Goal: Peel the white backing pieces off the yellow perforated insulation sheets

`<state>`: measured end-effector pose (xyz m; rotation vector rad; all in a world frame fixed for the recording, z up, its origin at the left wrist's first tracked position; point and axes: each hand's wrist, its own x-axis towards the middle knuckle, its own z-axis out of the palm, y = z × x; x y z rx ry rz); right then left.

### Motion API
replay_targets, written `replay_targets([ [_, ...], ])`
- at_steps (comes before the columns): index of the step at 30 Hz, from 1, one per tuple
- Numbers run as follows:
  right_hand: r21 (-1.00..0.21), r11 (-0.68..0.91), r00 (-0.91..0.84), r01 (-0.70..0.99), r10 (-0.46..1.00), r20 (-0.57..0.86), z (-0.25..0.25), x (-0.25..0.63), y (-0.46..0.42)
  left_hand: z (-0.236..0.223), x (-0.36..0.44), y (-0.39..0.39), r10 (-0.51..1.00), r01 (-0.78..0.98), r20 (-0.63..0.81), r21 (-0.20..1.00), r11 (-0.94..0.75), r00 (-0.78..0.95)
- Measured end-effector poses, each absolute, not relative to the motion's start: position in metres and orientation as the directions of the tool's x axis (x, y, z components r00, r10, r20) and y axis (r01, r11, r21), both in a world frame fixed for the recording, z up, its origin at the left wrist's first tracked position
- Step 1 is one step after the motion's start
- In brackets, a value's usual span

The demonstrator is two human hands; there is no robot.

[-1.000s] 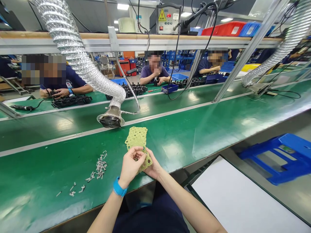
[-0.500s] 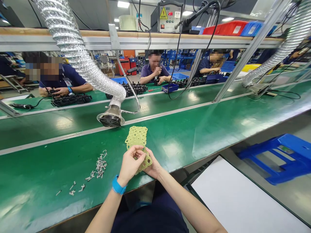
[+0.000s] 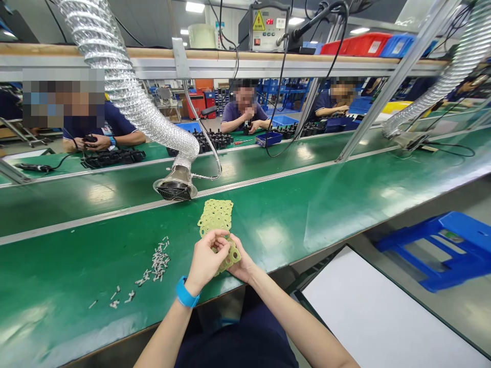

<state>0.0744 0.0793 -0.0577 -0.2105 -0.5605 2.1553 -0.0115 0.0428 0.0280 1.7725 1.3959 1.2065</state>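
My right hand [image 3: 242, 267] is closed round the edge of a yellow-green perforated sheet [image 3: 233, 254], which is tilted up near the bench edge. Over that sheet, my left hand [image 3: 209, 255], with a blue band at its wrist, has thumb and fingertips drawn together in a pinch. Whatever may be between those fingertips is hidden. Just beyond my hands, more yellow-green perforated sheet [image 3: 217, 210] lies flat on the green bench; my fingers cover where the two meet. Left of my hands is a loose pile of small metal pins [image 3: 159, 263], with several strays nearer me.
A silver duct with a fan hood [image 3: 175, 188] hangs low beyond the sheets. A metal rail divides the green bench [image 3: 268, 204]. Co-workers sit opposite with black parts. A blue stool [image 3: 441, 240] and a white board [image 3: 376, 306] are at my right.
My hands and the sheet have barely shifted. Across the bench, the co-worker at left has moved their hands slightly with a dark part.
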Motion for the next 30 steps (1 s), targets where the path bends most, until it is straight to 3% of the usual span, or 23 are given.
replay_targets([
  [14,-0.528,-0.476,-0.599,-0.704,0.796,0.081,-0.061,0.073,0.079,0.025,-0.007,0.037,0.960,0.405,0.279,0.882,-0.241,-0.036],
  [23,-0.530,-0.456,-0.592,-0.714,0.799,0.110,-0.062,0.072,0.079,0.034,-0.010,0.036,0.967,0.521,0.250,0.819,-0.241,0.055],
  [30,-0.533,-0.457,-0.591,-0.712,0.800,0.103,-0.062,0.071,0.079,0.038,-0.007,0.034,0.947,0.624,0.312,0.724,-0.293,0.082],
])
